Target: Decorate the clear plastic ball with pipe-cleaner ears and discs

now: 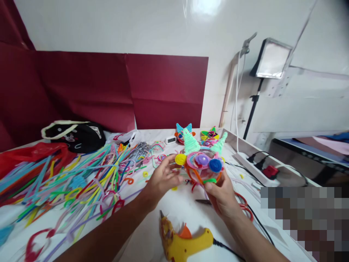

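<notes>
A round figure of coiled pipe cleaners (195, 169) is held up above the table, with mint-green pointed ears, a pink ring, a purple centre, and yellow and blue discs. My right hand (222, 194) grips its lower right side between thumb and fingers. Beside its left side is my left hand (165, 176), fingers curved and apart from the thumb; whether a fingertip touches the yellow disc I cannot tell. Below the hands lies a yellow glue gun (188, 245) with an orange trigger. Scissors with red-orange handles (247, 211) lie partly hidden under my right hand.
Loose pipe cleaners (89, 178) spread over the left of the table, beside a red plastic bag (35, 154). Behind are a black bag (79, 138), a small digital clock (171, 140) and finished pipe-cleaner figures (209, 134). A power strip (256, 169) and lamp (274, 58) stand right.
</notes>
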A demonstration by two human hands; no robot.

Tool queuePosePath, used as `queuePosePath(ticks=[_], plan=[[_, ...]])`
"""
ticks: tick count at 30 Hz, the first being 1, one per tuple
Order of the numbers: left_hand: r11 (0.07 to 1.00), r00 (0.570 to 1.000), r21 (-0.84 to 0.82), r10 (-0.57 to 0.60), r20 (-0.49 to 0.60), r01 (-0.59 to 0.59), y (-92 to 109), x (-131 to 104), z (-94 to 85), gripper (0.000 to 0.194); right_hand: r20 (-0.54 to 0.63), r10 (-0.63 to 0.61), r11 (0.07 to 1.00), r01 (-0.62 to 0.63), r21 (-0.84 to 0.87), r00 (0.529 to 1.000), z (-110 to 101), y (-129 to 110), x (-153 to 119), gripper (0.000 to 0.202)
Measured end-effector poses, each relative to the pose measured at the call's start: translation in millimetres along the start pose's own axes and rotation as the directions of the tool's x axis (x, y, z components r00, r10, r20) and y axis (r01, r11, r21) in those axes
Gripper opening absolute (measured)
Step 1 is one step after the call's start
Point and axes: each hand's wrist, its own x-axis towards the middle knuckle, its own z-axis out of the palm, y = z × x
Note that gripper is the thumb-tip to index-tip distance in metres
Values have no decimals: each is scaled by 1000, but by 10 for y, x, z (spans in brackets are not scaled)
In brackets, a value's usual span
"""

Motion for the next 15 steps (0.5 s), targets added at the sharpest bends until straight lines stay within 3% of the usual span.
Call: queuePosePath(ticks=[4, 7, 15], plan=[[995, 986, -94, -4, 167, 20, -117, -59, 92, 61, 38, -4, 1000, 5, -15, 999, 2, 31, -8, 68], [985, 986, -167, -1, 167, 29, -175, -97, 135, 54, 59, 5, 999, -2, -47, 998, 18, 57, -24, 68], [960, 979, -267, -32, 201, 86, -179, -180, 178, 60, 73, 40, 996, -34, -81, 997, 193, 41, -73, 59]])
